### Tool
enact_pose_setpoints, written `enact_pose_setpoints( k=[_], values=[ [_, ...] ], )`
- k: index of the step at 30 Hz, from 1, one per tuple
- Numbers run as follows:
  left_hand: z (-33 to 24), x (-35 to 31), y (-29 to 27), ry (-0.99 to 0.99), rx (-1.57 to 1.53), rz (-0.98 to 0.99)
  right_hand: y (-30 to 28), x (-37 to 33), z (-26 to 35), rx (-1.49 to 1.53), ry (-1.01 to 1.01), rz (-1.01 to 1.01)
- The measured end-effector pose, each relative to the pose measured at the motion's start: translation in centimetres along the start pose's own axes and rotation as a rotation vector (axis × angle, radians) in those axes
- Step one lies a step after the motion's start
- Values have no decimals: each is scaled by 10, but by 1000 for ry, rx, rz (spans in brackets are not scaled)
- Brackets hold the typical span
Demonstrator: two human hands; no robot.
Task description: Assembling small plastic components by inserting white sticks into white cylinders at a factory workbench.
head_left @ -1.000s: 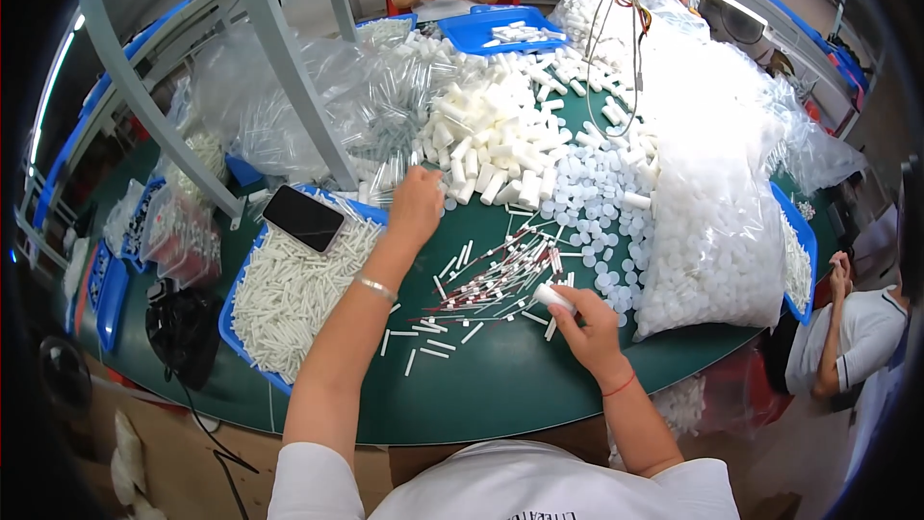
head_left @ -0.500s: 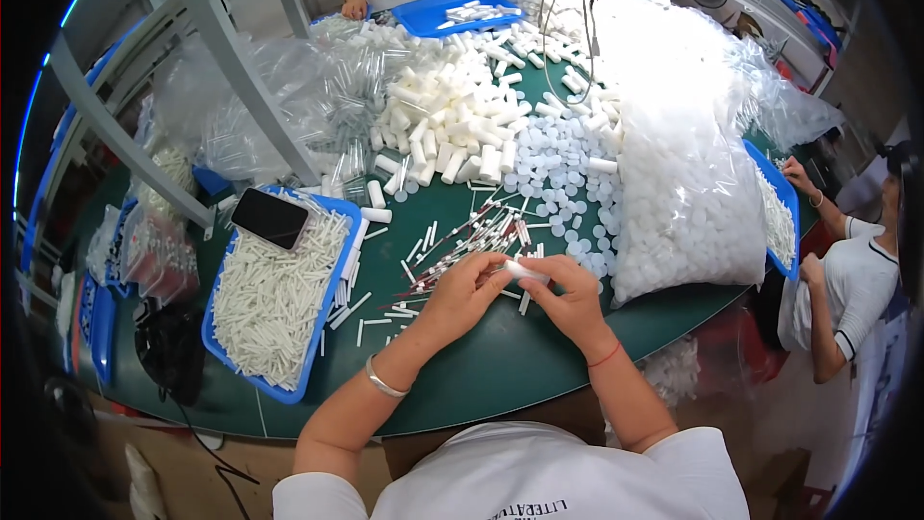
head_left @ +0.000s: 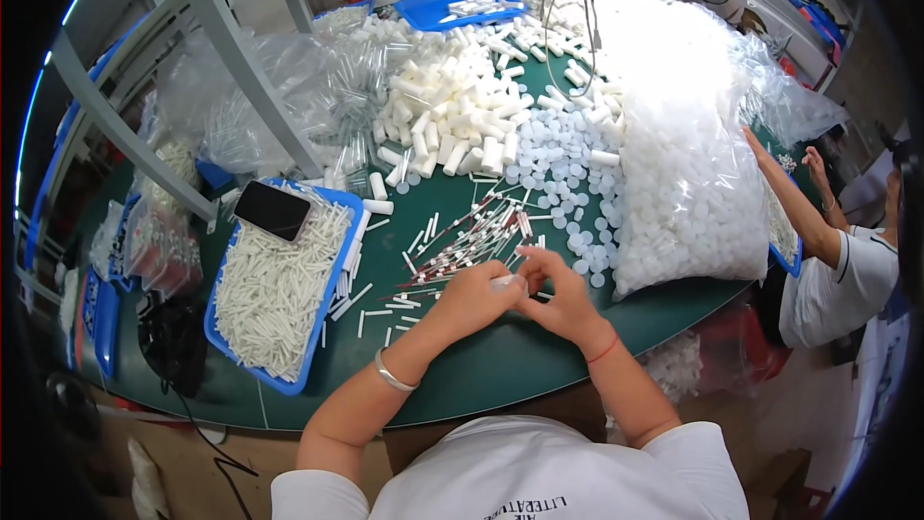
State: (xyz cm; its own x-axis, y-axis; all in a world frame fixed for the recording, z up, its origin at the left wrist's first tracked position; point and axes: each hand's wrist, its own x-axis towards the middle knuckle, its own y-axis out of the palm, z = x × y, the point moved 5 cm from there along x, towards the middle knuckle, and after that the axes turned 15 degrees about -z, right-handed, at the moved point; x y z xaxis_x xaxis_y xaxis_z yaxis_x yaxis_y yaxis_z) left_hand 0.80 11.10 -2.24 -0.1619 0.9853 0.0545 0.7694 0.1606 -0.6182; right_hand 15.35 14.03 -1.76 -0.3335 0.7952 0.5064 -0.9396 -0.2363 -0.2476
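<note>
Head view: hands meet over a small tube

Head view: a green surface [head_left: 481,380] under grey frame bars carries a blue tray of white sticks [head_left: 274,294], heaped white tubes [head_left: 452,120], loose white caps [head_left: 568,169] and a bagful of caps [head_left: 688,183]. The left hand [head_left: 474,297] and right hand [head_left: 560,300] pinch a small clear tube [head_left: 504,281] together; its long axis runs left to right, ends indistinct

Black phone [head_left: 273,210] on blue tray [head_left: 252,368]; bagged, probably caps [head_left: 688,183].
</note>
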Motion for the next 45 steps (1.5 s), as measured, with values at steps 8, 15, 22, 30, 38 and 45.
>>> enact_pose_setpoints(
  k=[8, 15, 22, 30, 38, 45],
  values=[
    [-2, -7, 15, -207, -697, 190, -8, 6, -10, 298, 170, 23],
    [-12, -26, 19, -272, -620, 164, 14, -1, 0, 793, 659, 270],
    [-14, -28, 21, -79, -643, 108, 18, -8, -5, 848, 738, 370],
    [-6, -28, 27, -93, -680, 132, 19, -10, -5, 878, 726, 389],
    [-14, -36, 29, -220, -841, 204, 19, -12, -3, 1027, 800, 408],
    [-29, -31, 26, -408, -1169, 251, 4, -24, 8, 782, 740, 244]
  ],
)
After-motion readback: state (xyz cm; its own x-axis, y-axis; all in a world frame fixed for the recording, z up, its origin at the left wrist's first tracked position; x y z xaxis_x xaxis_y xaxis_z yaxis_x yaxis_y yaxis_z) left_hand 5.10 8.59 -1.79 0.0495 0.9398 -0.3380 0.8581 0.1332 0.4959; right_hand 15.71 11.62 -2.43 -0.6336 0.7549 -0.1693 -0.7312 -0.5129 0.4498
